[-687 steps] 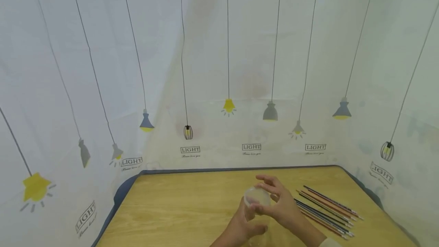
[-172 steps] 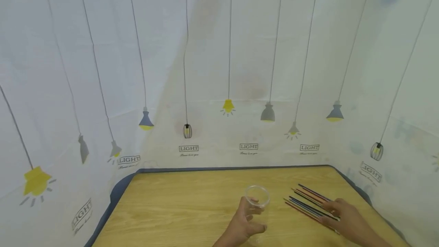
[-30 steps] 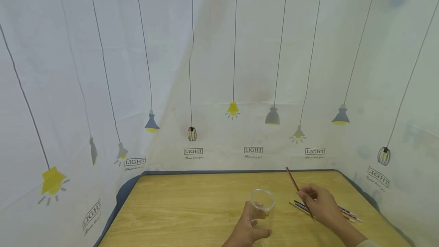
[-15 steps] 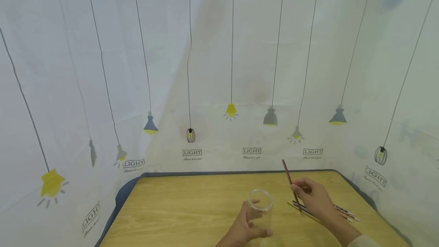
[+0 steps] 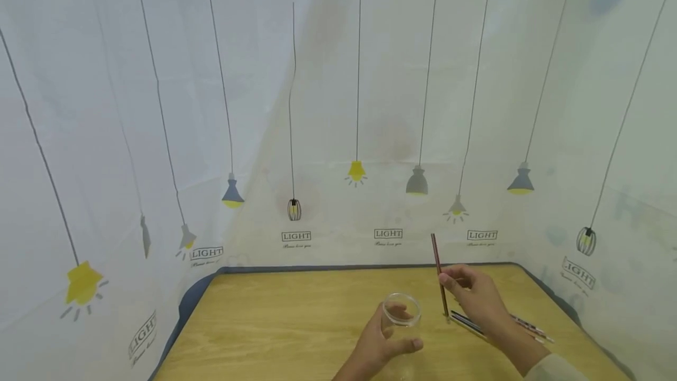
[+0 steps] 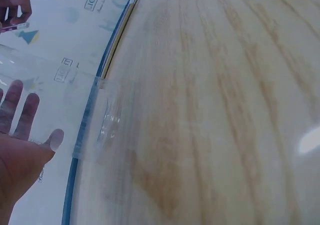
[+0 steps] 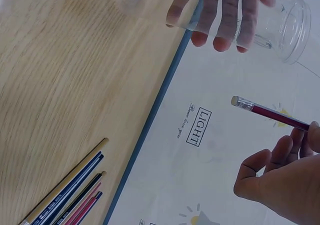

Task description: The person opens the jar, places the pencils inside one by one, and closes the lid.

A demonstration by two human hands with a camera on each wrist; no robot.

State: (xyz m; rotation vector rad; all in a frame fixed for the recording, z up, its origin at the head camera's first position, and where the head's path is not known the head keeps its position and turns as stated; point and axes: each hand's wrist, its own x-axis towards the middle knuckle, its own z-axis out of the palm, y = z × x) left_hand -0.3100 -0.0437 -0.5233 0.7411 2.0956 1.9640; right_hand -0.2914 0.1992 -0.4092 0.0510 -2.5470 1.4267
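My left hand holds a clear plastic cup near the table's front, fingers behind it and thumb at the near side. The cup's mouth faces up; nothing shows inside it. In the left wrist view, its base appears beside the hand. To the right, my right hand pinches a dark red pencil between thumb and fingers, nearly upright and apart from the cup. The right wrist view shows the pencil's metal band and eraser end on the cup's side.
Several pencils lie in a loose row on the wooden table, partly hidden by the right forearm. The right wrist view shows their dark blue, black, yellowish and red barrels. A white curtain printed with lamps surrounds the table.
Earlier both hands were on the cup; then the right hand reached among the pencils. Over the last second it has raised the red pencil, moved left and turned it more upright. The left hand stays put.
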